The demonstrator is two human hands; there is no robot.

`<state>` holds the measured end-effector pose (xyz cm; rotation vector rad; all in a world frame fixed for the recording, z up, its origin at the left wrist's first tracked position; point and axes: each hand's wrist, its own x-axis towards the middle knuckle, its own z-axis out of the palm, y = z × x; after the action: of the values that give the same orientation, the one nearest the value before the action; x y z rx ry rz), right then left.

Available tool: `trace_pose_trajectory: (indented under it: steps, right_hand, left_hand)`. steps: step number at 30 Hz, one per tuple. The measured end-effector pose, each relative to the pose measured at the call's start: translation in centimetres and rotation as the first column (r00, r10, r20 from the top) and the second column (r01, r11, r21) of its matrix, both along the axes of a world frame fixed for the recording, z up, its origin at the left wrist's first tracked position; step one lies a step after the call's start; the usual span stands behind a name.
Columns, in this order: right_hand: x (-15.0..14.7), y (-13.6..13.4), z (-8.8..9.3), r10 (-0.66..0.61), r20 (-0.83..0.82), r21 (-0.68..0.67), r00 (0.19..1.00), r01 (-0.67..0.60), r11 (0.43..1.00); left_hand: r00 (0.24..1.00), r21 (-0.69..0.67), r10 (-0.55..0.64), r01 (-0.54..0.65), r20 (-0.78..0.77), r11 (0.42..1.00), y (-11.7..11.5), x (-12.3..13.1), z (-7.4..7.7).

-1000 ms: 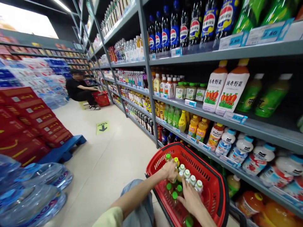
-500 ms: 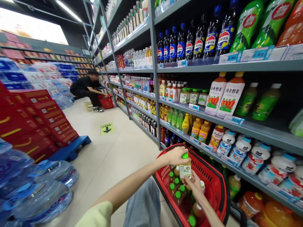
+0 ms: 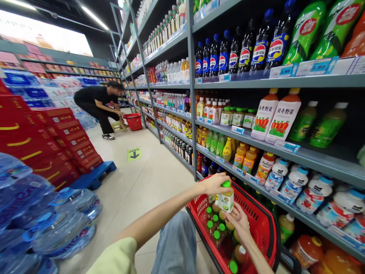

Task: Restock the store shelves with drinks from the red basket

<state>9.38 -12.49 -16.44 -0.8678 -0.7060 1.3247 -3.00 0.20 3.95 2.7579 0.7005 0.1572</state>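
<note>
Right over the basket (image 3: pixel 261 219), just beyond the wearer's jeans (image 3: pixel 178 239), the left hand (image 3: pixel 213 184) grasps a bottle (image 3: pixel 226 201) by its green cap from above, label turned toward the wearer. The right hand (image 3: pixel 241 221) comes up from below, its fingers at the bottle's lower edge; with their far side hidden, I can't tell whether they grip it or merely steady it. To judge by this, the step in hand is positioning one bottle among the rest, and the next move calls for a firm hold on the cap and a guiding touch at the base, since the other bottles (image 3: pixel 216 234), mostly green-capped, stand close together beneath. Knocking one of those askew seems the likeliest slip. Beside the basket, to the right, the shelves (image 3: pixel 327 163) carry tall carrot drinks (image 3: pixel 265 114), with cola (image 3: pixel 258 53) a level higher. Across the aisle lie water jugs (image 3: pixel 62 236), then red boxes (image 3: pixel 25 140) stacked on a blue pallet (image 3: pixel 95 177). Past a floor sticker (image 3: pixel 134 154), a person (image 3: pixel 95 104) in black bends over a stool (image 3: pixel 118 127), with another red basket (image 3: pixel 134 122) just beside it.
</note>
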Motion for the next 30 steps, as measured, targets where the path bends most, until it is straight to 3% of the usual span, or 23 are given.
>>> trace_pose_trajectory:
  steps: [22,30]
  right_hand:
    - [0.1,0.0,-0.5,-0.060,-0.045,-0.006,0.997,0.060,0.998]
    - [0.2,0.1,-0.2,-0.065,-0.028,0.017,0.998,0.065,0.998]
  left_hand:
    - [0.993,0.154,-0.057,0.072,-0.099,0.985,0.1,0.5,1.1]
    - [0.995,0.128,-0.091,0.097,-0.050,0.987,0.1,0.5,1.6]
